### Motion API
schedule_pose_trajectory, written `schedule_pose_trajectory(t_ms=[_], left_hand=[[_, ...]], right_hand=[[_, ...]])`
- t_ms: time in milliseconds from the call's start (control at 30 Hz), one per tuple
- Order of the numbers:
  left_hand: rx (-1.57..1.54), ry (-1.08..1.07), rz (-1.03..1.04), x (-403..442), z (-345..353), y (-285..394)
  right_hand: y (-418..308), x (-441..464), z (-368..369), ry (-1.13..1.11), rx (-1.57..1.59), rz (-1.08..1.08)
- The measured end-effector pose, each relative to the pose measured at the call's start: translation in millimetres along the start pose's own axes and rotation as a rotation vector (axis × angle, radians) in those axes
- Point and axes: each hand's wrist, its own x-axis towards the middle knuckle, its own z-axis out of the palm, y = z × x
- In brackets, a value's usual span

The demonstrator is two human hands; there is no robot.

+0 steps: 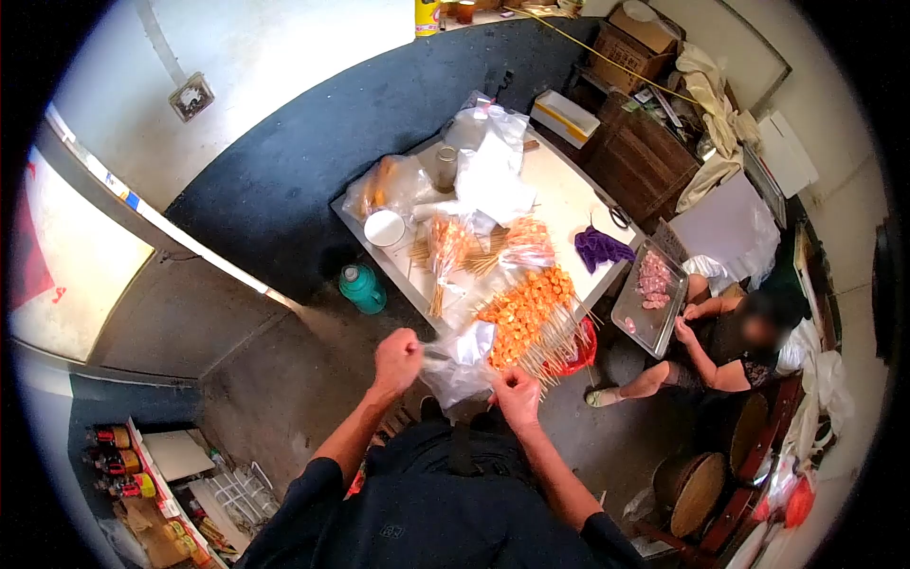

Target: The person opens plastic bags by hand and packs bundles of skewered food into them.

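Note:
A clear plastic bag [453, 381] is stretched between my two hands at the near edge of the table [559, 180]. My left hand [398, 362] is closed on the bag's left side. With its fingers pinched, my right hand [517, 396] grips the bag's right side, close to the stick ends of the skewers. A pile of orange-coated meat skewers [531, 308] lies just beyond, sticks pointing toward the lower right. Behind it rest two bagged bundles of skewers, one on the left [447, 248] and one on the right [526, 245].
A white bowl [384, 228], a can [445, 168], a purple cloth [603, 248] and scissors [618, 218] are on the table. A teal thermos [362, 289] stands on the floor. At right, a seated person [725, 341] works over a metal tray [633, 322] with raw meat [654, 277].

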Motion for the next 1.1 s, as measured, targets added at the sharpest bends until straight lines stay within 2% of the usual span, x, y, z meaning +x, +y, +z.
schedule_pose_trajectory(t_ms=[33, 100, 167, 267, 333, 367, 400, 433, 467, 567, 667, 700, 800, 867, 900, 1033, 1100], left_hand=[[0.138, 0.087, 0.088, 2, -5, -10], [0.233, 0.289, 0.124, 6, -15, -29], [0.417, 0.345, 0.095, 9, -38, -41], [0.426, 0.418, 0.095, 11, -49, -49], [0.114, 0.517, -0.114, 10, -41, -56], [0.117, 0.515, -0.115, 12, -40, -54], [-0.452, 0.616, -0.505, 17, -35, -52], [-1.035, 0.678, -0.887, 19, -33, -48], [-1.125, 0.628, -0.883, 17, -31, -51], [-1.104, 0.6, -0.842, 17, -22, -44], [-1.049, 0.556, -0.679, 16, -24, -13], [-0.993, 0.521, -0.595, 17, -23, -5], [-0.928, 0.437, -0.506, 19, -16, 11], [-0.891, 0.337, -0.431, 18, -15, 29], [-0.893, 0.334, -0.43, 17, -12, 35], [-0.854, 0.185, -0.401, 7, 10, 58], [-0.849, 0.084, -0.396, 0, 17, 70]], right_hand=[[6, -1, -2, 0.022, -0.159, -0.109], [9, -6, -7, 0.048, -0.218, -0.069], [26, -10, -11, 0.136, -0.402, -0.147], [35, -16, -12, 0.158, -0.503, -0.172], [39, -17, -8, 0.174, -0.545, -0.187], [40, -17, -6, 0.192, -0.589, -0.204], [41, -16, -9, 0.169, -0.544, -0.087], [51, -13, -11, 0.166, -0.544, -0.085], [61, -10, -14, 0.179, -0.449, -0.005], [64, -4, -21, 0.178, -0.299, 0.163], [61, -1, -27, 0.141, -0.106, 0.387], [63, 0, -29, 0.14, -0.108, 0.387], [69, 2, -34, 0.065, -0.091, 0.319], [31, -2, -28, 0.046, -0.606, -0.026], [16, -3, -21, 0.05, -0.607, -0.025], [-16, -4, 18, -0.122, -0.546, -0.373], [-30, -3, 32, -0.157, -0.496, -0.42]])
